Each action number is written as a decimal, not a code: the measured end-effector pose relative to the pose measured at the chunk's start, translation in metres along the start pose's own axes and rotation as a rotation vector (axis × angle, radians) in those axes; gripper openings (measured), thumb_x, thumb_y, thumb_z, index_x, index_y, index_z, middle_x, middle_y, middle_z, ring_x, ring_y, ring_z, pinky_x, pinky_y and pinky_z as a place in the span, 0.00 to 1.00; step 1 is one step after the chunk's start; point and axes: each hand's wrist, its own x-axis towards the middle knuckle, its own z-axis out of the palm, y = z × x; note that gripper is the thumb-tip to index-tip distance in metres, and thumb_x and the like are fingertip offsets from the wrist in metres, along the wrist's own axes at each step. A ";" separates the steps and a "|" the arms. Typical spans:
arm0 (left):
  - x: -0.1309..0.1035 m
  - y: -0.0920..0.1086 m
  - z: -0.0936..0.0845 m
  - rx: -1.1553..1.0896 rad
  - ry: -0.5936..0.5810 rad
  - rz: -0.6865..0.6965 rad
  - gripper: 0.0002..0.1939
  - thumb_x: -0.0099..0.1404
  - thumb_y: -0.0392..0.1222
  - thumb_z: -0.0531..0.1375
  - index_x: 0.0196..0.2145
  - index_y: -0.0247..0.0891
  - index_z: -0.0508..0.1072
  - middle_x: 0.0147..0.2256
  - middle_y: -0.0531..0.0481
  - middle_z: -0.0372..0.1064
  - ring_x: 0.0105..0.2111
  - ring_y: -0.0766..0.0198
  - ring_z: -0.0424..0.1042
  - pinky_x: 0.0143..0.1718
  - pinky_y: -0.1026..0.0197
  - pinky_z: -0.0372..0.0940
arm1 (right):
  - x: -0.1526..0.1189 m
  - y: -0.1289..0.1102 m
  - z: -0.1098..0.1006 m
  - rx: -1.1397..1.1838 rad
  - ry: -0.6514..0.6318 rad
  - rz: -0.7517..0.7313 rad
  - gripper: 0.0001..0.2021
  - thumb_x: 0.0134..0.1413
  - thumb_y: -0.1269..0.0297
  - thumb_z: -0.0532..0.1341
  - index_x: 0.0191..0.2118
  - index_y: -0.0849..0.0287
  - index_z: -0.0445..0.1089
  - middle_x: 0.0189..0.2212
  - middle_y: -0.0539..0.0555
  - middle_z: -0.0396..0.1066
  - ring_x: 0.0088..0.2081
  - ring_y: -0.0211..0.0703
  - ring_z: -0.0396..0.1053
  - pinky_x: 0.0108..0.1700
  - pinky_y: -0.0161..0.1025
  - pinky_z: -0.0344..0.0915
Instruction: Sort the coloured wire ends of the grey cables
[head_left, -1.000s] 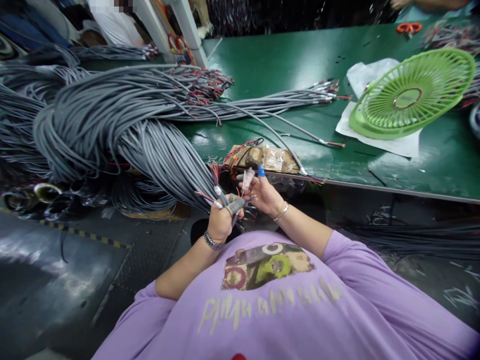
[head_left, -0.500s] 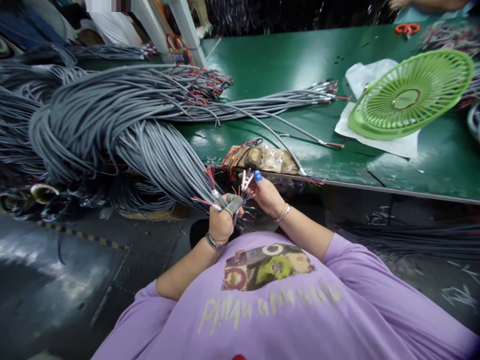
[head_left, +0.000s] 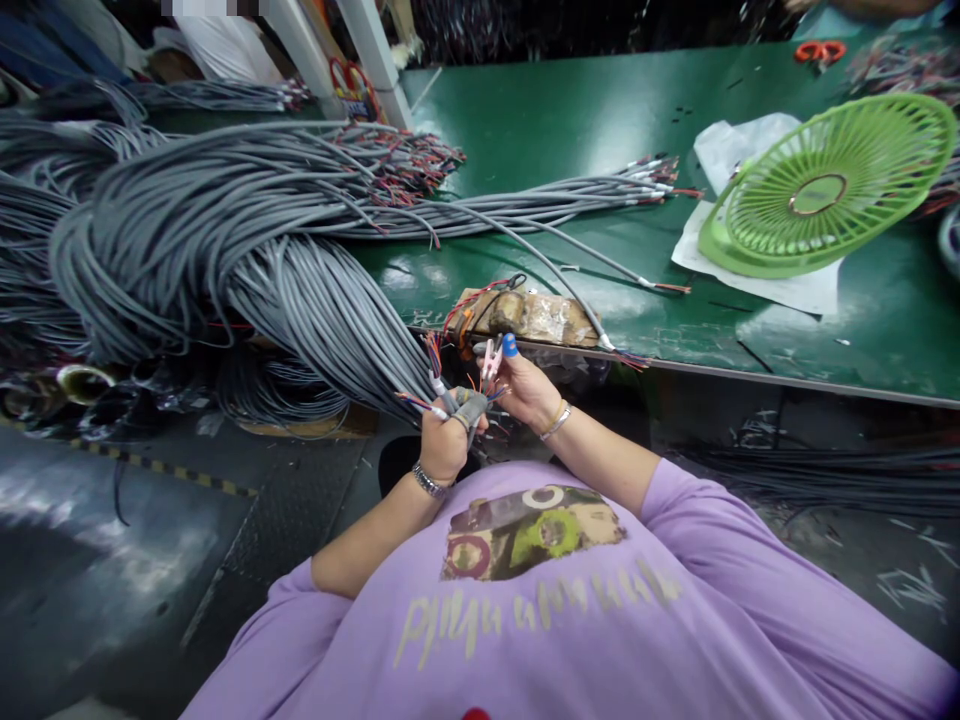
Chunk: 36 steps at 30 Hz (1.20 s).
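Note:
My left hand (head_left: 444, 440) is closed round the ends of several grey cables (head_left: 352, 300) in front of my body. Grey covering wraps its thumb. White-banded cable ends with loose coloured wires (head_left: 424, 402) stick out beside that hand. Just right of it, my right hand (head_left: 531, 392) has its fingers pinched near thin bared wires (head_left: 495, 392), a blue cover on one fingertip. A small pale pink two-armed tool (head_left: 491, 360), like a clip or small snips, is in that hand. Its working end is hidden among fingers and wires.
On the green table (head_left: 540, 110) lie more grey cables (head_left: 525, 205), a taped brown block (head_left: 532, 316) at the front edge, a green plastic basket (head_left: 817, 200) on white sheets, and red-handled scissors (head_left: 820, 52). A pale post (head_left: 375, 60) rises at the back left.
My right hand has shifted slightly left, and the pink tool's arms look closer together. The wire ends by my left hand have moved a little to the right.

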 end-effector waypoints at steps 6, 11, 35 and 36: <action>-0.006 0.002 -0.003 0.034 0.005 0.022 0.13 0.57 0.45 0.65 0.20 0.37 0.70 0.16 0.54 0.65 0.16 0.72 0.61 0.19 0.67 0.56 | -0.005 -0.001 -0.006 -0.007 -0.070 0.043 0.24 0.56 0.40 0.58 0.33 0.60 0.72 0.25 0.51 0.72 0.22 0.33 0.62 0.23 0.30 0.59; -0.011 0.005 -0.006 0.026 0.031 0.054 0.12 0.58 0.45 0.65 0.22 0.36 0.72 0.17 0.54 0.67 0.16 0.71 0.62 0.20 0.67 0.57 | -0.008 -0.006 -0.009 -0.038 -0.144 0.090 0.23 0.59 0.42 0.56 0.35 0.60 0.72 0.27 0.52 0.73 0.24 0.33 0.63 0.25 0.31 0.61; -0.005 0.003 0.003 0.011 0.129 0.101 0.11 0.57 0.45 0.64 0.24 0.37 0.71 0.17 0.55 0.66 0.16 0.71 0.62 0.20 0.67 0.58 | -0.010 0.003 -0.016 -0.439 0.055 -0.367 0.25 0.47 0.38 0.63 0.24 0.60 0.69 0.19 0.47 0.64 0.22 0.31 0.57 0.24 0.31 0.55; -0.004 0.002 0.003 0.014 0.125 0.111 0.11 0.57 0.45 0.64 0.24 0.37 0.70 0.17 0.55 0.66 0.17 0.71 0.63 0.20 0.67 0.58 | -0.009 0.004 -0.015 -0.431 0.043 -0.336 0.26 0.47 0.37 0.62 0.25 0.59 0.69 0.20 0.47 0.65 0.23 0.31 0.58 0.25 0.31 0.56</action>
